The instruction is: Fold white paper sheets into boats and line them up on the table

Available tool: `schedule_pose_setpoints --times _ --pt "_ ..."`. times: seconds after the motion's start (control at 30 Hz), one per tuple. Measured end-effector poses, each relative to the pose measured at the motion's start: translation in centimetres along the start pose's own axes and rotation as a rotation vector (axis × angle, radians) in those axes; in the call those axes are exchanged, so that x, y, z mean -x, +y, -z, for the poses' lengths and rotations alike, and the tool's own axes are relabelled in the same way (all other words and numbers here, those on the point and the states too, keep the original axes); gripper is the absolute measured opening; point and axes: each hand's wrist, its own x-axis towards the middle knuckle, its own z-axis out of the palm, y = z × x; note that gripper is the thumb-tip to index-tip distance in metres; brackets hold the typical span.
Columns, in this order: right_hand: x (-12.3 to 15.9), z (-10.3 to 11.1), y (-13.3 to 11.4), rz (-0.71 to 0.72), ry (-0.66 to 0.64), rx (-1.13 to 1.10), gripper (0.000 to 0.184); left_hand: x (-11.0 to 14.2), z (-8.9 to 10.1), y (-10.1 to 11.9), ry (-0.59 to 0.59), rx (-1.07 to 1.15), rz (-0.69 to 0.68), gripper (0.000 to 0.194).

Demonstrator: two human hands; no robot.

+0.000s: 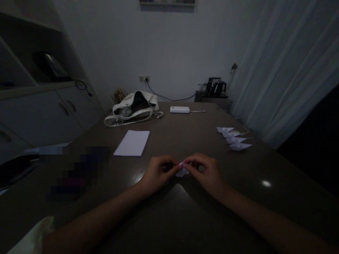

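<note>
Both my hands rest on the dark brown table [185, 218] with a small folded white paper piece [182, 171] pinched between them. My left hand [156, 174] grips the paper's left side, fingers curled. My right hand [205, 171] pinches its right side, fingers closed on it. Most of the paper is hidden by my fingertips. A stack of white paper sheets [132, 143] lies flat beyond my left hand.
Several folded white paper shapes [234, 138] lie in a row at the right. A white handbag [133, 107] and a white power bank [180, 109] with its cable sit at the far end. Cabinets stand at the left, a curtain [286, 77] at the right.
</note>
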Motion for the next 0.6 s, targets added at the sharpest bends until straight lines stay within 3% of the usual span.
schedule_pose_setpoints --times 0.6 --pt "-0.25 0.02 0.09 -0.048 -0.09 0.008 0.008 -0.13 0.34 -0.33 0.079 -0.079 -0.099 0.019"
